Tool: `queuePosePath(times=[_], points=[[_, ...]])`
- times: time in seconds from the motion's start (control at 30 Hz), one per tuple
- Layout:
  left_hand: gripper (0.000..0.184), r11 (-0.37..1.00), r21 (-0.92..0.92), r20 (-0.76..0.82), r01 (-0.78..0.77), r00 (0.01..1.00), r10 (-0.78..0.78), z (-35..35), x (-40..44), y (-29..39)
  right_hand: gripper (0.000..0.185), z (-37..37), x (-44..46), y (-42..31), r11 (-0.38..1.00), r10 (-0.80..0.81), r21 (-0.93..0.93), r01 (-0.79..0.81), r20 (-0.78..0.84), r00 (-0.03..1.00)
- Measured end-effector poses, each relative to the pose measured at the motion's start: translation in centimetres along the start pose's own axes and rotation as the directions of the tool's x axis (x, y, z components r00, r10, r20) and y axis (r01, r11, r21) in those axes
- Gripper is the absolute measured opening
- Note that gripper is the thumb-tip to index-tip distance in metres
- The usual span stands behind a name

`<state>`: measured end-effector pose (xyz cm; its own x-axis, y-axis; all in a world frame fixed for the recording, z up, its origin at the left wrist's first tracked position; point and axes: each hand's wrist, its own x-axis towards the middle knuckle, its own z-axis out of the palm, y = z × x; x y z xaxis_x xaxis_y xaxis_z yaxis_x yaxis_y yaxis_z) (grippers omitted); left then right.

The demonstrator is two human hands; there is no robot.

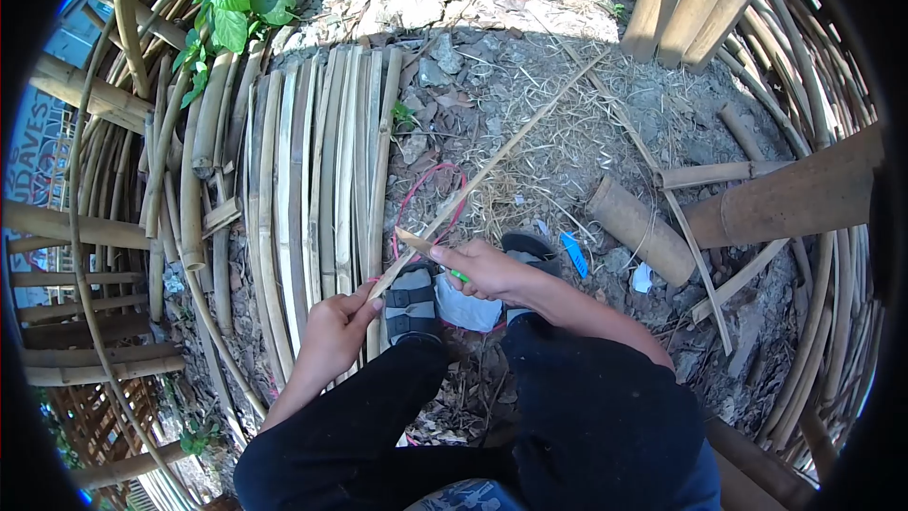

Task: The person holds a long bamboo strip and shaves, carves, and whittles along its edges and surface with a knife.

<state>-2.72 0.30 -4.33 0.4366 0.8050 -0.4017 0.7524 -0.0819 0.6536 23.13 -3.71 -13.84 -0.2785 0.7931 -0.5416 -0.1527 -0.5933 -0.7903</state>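
A long, thin bamboo strip [511, 144] slants from my hands up to the upper right. Its near end is pinched in my left hand [336, 329], whose fingers are closed round it. My right hand [478, 268] is closed on a tool with a green part [460, 275] showing under the fingers and a flat, tan piece [413, 241] sticking out past the thumb, against the strip. The rest of the tool is hidden by my hand. A pink cord loop [403, 213] lies on the ground behind the strip.
Split bamboo slats [322, 170] lie side by side at the left. A thick bamboo piece [643, 230] and a blue scrap [574, 254] lie right of my feet. Bamboo poles [695, 0] stand at the upper right. A white bag [468, 308] sits between my shoes.
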Motion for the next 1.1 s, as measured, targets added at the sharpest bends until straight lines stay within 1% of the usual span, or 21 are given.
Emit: queuePosePath(times=[0.03, 0.07, 0.13, 0.17, 0.2, 0.27, 0.33, 0.4, 0.47, 0.5, 0.53, 0.6, 0.67, 0.7, 0.73, 0.8, 0.87, 0.93, 0.97, 1.03, 1.1], points=[[0.035, 0.996, 0.077, 0.013, 0.048, 0.999, -0.049, -0.2, -0.1, 0.5, 0.061, 0.0, 0.1, 0.1, 1.000, -0.030, 0.008, 0.030, -0.001, 1.000], [0.035, 0.996, 0.082, 0.014, 0.045, 0.999, -0.046, -0.3, -0.1, 0.4, 0.061, -0.6, 0.0, -0.1, 0.999, -0.034, 0.012, 0.034, -0.003, 0.999], [0.035, 0.998, 0.045, 0.020, 0.038, 0.999, -0.039, -0.2, -0.2, 0.2, 0.062, -2.7, -0.2, -1.1, 0.998, -0.010, 0.064, 0.020, -0.150, 0.989], [0.035, 0.998, 0.044, 0.026, 0.032, 0.999, -0.033, -0.1, -0.3, 0.4, 0.062, -4.0, -0.2, -1.4, 0.997, 0.032, 0.080, -0.017, -0.186, 0.982], [0.035, 0.998, 0.056, 0.010, 0.028, 1.000, -0.029, -0.2, -0.4, 0.8, 0.062, -4.6, -0.2, -1.4, 0.997, 0.032, 0.080, -0.016, -0.195, 0.980], [0.035, 0.998, 0.061, -0.008, 0.020, 1.000, -0.019, -0.1, -0.2, 1.5, 0.063, -5.6, -0.2, -1.4, 0.996, 0.079, 0.054, -0.071, -0.181, 0.980], [0.033, 0.995, 0.038, 0.014, 0.088, 0.996, -0.089, -0.3, -0.2, 1.9, 0.064, -4.3, -0.1, -0.8, 0.996, 0.085, 0.044, -0.079, -0.147, 0.985], [0.033, 0.991, 0.030, 0.019, 0.128, 0.991, -0.129, -0.4, -0.3, 1.8, 0.063, -2.0, -0.1, -0.2, 0.994, 0.107, 0.011, -0.107, 0.008, 0.994], [0.032, 0.995, 0.019, 0.021, 0.100, 0.995, -0.101, -0.3, -0.3, 1.2, 0.061, -1.3, -0.5, -0.3, 0.994, 0.113, -0.001, -0.113, -0.008, 0.994], [0.033, 1.000, 0.007, 0.008, 0.019, 1.000, -0.019, -0.1, -0.3, 0.3, 0.062, -2.0, -0.2, -0.1, 0.997, 0.064, 0.035, -0.063, -0.043, 0.997], [0.033, 1.000, 0.010, 0.009, 0.016, 1.000, -0.016, -0.2, -0.4, 0.3, 0.064, -2.9, -0.2, -0.3, 0.998, 0.016, 0.066, -0.011, -0.082, 0.996], [0.031, 0.998, -0.008, 0.025, 0.055, 0.998, -0.055, -0.2, -0.4, 0.4, 0.062, -5.8, 0.2, -0.7, 0.996, 0.028, 0.093, -0.005, -0.244, 0.969], [0.030, 0.999, 0.020, 0.022, 0.047, 0.999, -0.047, -0.3, -0.3, 0.4, 0.061, -7.9, 0.4, -0.8, 0.998, 0.055, 0.010, -0.054, -0.232, 0.971], [0.030, 0.998, 0.048, 0.018, 0.048, 0.999, -0.049, -0.2, -0.2, 0.6, 0.061, -8.0, 0.4, -1.2, 0.998, 0.056, 0.008, -0.055, -0.237, 0.970], [0.030, 0.998, 0.046, 0.023, 0.047, 0.999, -0.048, -0.2, -0.2, 0.9, 0.061, -7.8, 0.4, -1.6, 0.999, 0.049, -0.003, -0.051, -0.277, 0.960], [0.031, 0.994, 0.021, 0.010, 0.111, 0.994, -0.111, -0.2, -0.3, 1.7, 0.060, -8.2, 0.5, -1.7, 0.999, 0.044, -0.014, -0.051, -0.317, 0.948], [0.032, 0.996, 0.019, 0.000, 0.086, 0.996, -0.086, 0.1, -0.1, 0.8, 0.060, -9.3, 1.0, -1.5, 0.999, -0.014, -0.040, 0.000, -0.359, 0.933], [0.032, 0.999, 0.027, -0.005, 0.044, 0.999, -0.044, -0.1, 0.0, 1.1, 0.062, -9.4, 1.4, -1.2, 0.999, -0.002, -0.036, -0.013, -0.378, 0.926], [0.032, 0.993, 0.063, 0.008, 0.096, 0.995, -0.096, -0.3, -0.1, 1.5, 0.062, -9.6, 1.4, -1.0, 0.999, 0.002, -0.033, -0.015, -0.363, 0.932], [0.032, 0.998, 0.009, 0.005, 0.057, 0.998, -0.057, 0.0, 0.1, 0.9, 0.062, -10.7, 1.3, -1.7, 0.999, -0.002, -0.043, -0.014, -0.351, 0.936], [0.031, 0.999, -0.035, 0.012, 0.029, 1.000, -0.029, 0.0, -0.3, 0.8, 0.058, -12.2, 0.9, -2.1, 0.998, 0.045, 0.055, -0.019, -0.508, 0.860]])
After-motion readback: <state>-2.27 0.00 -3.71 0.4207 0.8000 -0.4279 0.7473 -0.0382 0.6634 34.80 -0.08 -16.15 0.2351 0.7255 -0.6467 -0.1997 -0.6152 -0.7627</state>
